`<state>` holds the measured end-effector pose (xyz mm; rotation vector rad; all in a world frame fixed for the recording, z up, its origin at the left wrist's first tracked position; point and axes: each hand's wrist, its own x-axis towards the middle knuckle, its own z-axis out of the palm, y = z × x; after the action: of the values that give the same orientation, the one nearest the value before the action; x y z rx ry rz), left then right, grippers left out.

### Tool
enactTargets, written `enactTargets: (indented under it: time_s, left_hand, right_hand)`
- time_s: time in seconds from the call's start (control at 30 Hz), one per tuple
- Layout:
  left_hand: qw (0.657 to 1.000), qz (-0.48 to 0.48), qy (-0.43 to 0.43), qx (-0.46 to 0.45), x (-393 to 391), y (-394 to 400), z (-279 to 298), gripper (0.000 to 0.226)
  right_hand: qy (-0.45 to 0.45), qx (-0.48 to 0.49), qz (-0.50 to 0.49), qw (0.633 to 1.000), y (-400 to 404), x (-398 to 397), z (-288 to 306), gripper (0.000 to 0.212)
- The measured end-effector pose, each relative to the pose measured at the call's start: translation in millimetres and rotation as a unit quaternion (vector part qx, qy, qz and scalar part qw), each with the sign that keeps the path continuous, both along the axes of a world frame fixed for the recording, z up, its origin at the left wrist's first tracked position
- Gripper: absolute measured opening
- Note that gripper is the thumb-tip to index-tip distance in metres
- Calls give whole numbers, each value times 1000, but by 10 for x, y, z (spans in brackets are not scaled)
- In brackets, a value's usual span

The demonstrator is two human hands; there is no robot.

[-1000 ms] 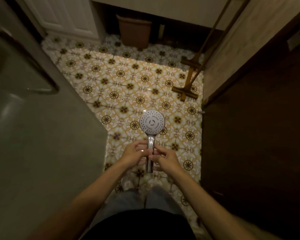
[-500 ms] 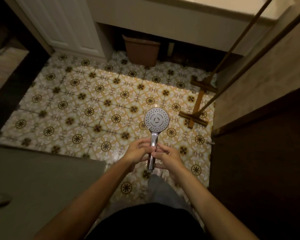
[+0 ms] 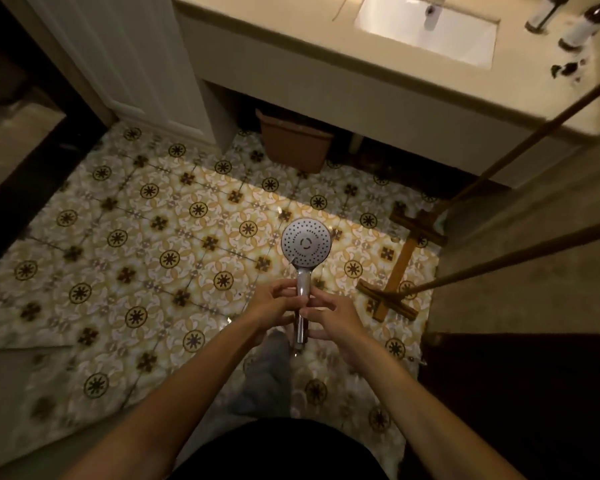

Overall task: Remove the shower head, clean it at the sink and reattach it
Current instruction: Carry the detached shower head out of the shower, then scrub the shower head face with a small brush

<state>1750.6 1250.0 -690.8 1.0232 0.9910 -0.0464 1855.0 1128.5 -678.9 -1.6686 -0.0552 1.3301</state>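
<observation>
- Both hands hold the shower head (image 3: 305, 252) by its chrome handle, out in front of the body and above the floor.
- The left hand (image 3: 270, 310) has its grip closed on the handle from the left, fingers curled round the chrome stem.
- The right hand (image 3: 333, 317) has its grip closed on the handle from the right, thumb and fingertips pinching the stem just opposite the left hand.
- The round spray face points up toward the camera; the handle runs down between the hands and its lower end sticks out below them.
- Beneath lies a patterned tile floor (image 3: 160, 244) in yellow and brown.
- A wooden-handled floor tool (image 3: 400, 268) lies on the tiles to the right, its long poles leaning up toward the right edge.
- Ahead stands the counter (image 3: 291, 53) with a white sink (image 3: 430, 32) set into it; a faucet (image 3: 432, 13) rises at the sink's far rim.
- Bottles (image 3: 577, 31) stand on the counter right of the sink.
- A brown bin (image 3: 293, 142) sits under the counter.
</observation>
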Motion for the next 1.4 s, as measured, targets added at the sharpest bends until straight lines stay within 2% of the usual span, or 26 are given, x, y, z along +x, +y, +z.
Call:
enactTargets:
  time_s: [0.1,0.33,0.77,0.93,1.17,1.4]
  left_hand:
    - [1000,11,-8,-2,434,511,-18,38]
    - [1000,7,-19,-6,1338,1699,101,32]
    - [1000,10,-18,-22,2754,3126,25,47]
    - [999,22,-2,-41,3333,3748,44,43]
    - [1000,19,-4,-7,3938,4554,81,43]
    - [999,-15,-46,-5,4499,5454,138,44]
  right_hand:
    - [-10,13,4,1000,520,418,11,54]
    - [-13,18,3,1000,1676,1336,124,56]
    - [2,34,4,999,3088,2756,-32,55]
    - [9,34,28,999,3732,3369,-12,54]
    - [7,61,32,998,4478,4011,135,53]
    - [-20,71,21,997,5294,4535,201,50]
